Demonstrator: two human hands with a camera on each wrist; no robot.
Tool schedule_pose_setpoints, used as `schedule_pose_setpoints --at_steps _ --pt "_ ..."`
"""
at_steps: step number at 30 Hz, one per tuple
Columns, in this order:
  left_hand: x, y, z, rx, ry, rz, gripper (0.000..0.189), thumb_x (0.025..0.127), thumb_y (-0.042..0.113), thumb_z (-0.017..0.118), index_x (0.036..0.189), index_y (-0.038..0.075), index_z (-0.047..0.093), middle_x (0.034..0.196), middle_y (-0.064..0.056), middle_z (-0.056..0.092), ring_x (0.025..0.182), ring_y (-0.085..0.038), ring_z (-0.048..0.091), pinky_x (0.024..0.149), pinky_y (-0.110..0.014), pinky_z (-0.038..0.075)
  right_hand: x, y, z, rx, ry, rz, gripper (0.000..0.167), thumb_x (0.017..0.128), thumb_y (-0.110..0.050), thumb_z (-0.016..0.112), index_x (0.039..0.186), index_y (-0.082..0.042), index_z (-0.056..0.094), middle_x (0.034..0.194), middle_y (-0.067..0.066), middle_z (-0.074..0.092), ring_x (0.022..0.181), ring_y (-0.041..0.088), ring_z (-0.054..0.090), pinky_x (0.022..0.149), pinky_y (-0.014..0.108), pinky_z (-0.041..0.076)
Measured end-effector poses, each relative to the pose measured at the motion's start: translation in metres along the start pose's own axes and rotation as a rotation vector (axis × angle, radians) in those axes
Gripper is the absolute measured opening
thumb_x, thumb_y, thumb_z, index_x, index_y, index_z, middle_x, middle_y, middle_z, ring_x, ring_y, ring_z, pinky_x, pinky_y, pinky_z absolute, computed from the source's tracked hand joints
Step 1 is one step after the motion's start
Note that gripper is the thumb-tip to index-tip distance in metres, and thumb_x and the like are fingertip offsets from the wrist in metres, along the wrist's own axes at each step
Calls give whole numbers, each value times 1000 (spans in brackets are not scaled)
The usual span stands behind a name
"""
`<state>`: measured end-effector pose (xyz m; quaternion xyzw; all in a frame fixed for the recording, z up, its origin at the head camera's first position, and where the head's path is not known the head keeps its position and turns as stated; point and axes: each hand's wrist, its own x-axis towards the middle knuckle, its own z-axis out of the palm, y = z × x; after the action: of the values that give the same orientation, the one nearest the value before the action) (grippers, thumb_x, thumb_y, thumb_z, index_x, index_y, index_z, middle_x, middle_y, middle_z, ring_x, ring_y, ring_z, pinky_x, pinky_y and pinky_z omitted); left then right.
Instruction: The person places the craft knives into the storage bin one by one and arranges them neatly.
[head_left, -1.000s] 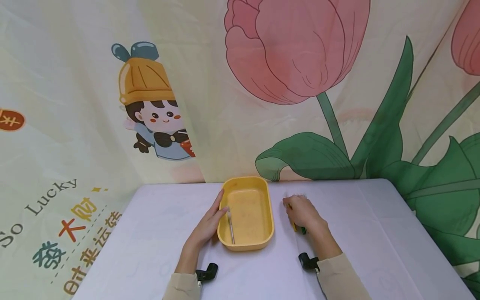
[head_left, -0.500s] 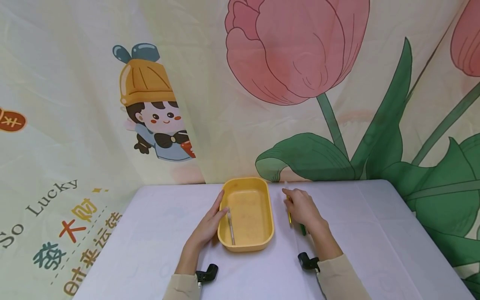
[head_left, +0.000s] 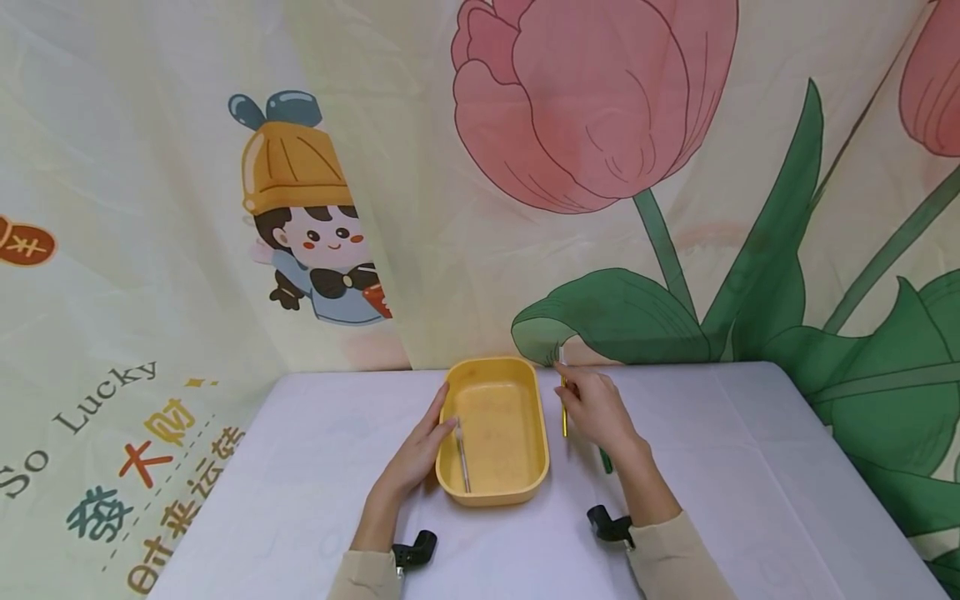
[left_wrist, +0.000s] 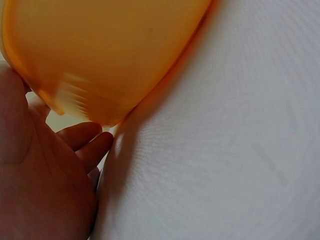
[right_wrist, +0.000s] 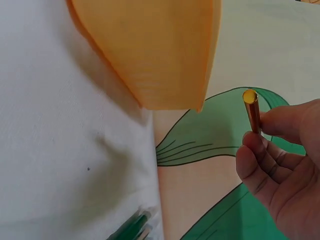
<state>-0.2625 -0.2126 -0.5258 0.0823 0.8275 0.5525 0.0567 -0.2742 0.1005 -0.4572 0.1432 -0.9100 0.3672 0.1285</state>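
Note:
A yellow plastic tray (head_left: 502,442) stands on the table, its inside facing up. My left hand (head_left: 416,446) holds its left side, thumb over the rim and fingers along the outer wall; the left wrist view shows the fingertips (left_wrist: 97,150) against the tray's underside edge. Inside, along the left wall, lies a slim silvery pen (head_left: 462,458). My right hand (head_left: 600,408) pinches a yellow pen (head_left: 564,421) with a pale upper end, raised just right of the tray. In the right wrist view the pen's round yellow end (right_wrist: 250,96) faces the camera.
A green pen-like stick (head_left: 605,461) lies on the table below the right wrist, partly hidden; a second thin item seems to lie beside it in the right wrist view. The white-covered table (head_left: 315,467) meets a printed cloth backdrop (head_left: 450,250) behind the tray.
My right hand has lifted the yellow pen from beside the green one and moved it up and left, closer to the tray. The left hand and tray stay in place.

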Motion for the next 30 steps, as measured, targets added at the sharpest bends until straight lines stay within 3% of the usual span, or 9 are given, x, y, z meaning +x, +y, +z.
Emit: schedule_pose_setpoints --at_steps 16,22,30 --pt "0 -1 0 -4 -7 4 63 112 32 43 168 37 13 175 13 11 163 -18 4 132 -52 4 2 -15 4 38 15 -30 42 98 -6 71 139 -6 66 80 1 60 69 13 53 58 23 47" --pt "0 -3 0 -6 3 -2 64 112 31 44 168 37 13 175 13 11 163 -19 5 132 -51 4 1 -27 10 46 -14 -34 43 98 -7 71 141 -8 66 78 -1 57 69 13 51 57 23 45" --pt "1 -4 0 -9 8 -7 63 112 35 45 166 41 14 174 15 12 163 -18 6 132 -51 4 2 -40 22 41 -30 -125 41 97 -8 72 138 -4 68 81 -2 59 72 12 51 62 23 44"
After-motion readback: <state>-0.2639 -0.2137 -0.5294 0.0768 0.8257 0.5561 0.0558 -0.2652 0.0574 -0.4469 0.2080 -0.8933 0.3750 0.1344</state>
